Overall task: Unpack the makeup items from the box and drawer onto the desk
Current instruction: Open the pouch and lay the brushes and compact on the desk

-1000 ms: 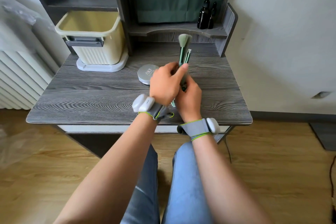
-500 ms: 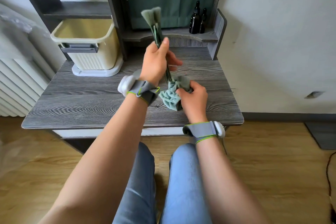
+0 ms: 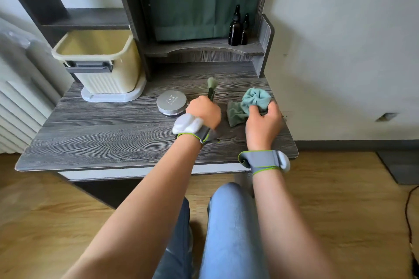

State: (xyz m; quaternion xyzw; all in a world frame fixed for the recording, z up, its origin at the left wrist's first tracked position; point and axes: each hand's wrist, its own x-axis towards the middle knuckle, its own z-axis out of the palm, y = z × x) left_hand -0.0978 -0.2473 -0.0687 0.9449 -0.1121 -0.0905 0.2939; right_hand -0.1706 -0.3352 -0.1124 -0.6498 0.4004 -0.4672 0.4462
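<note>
Left hand (image 3: 205, 111) has lowered, gripping the green, fluffy-headed brush (image 3: 212, 88); right hand (image 3: 264, 120) pinches the crumpled teal pouch (image 3: 251, 103)

brush (image 3: 212, 85) handle hidden in left hand (image 3: 204, 112), box (image 3: 99, 61) interior unseen

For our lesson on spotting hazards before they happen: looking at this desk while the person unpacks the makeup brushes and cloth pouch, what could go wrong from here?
1. The left hand grips the brushes right beside the round compact; setting them down could knock it.
2. The right hand holds the cloth pouch near the desk right edge, so it might slide off.
3. Loose brushes may roll.
</note>
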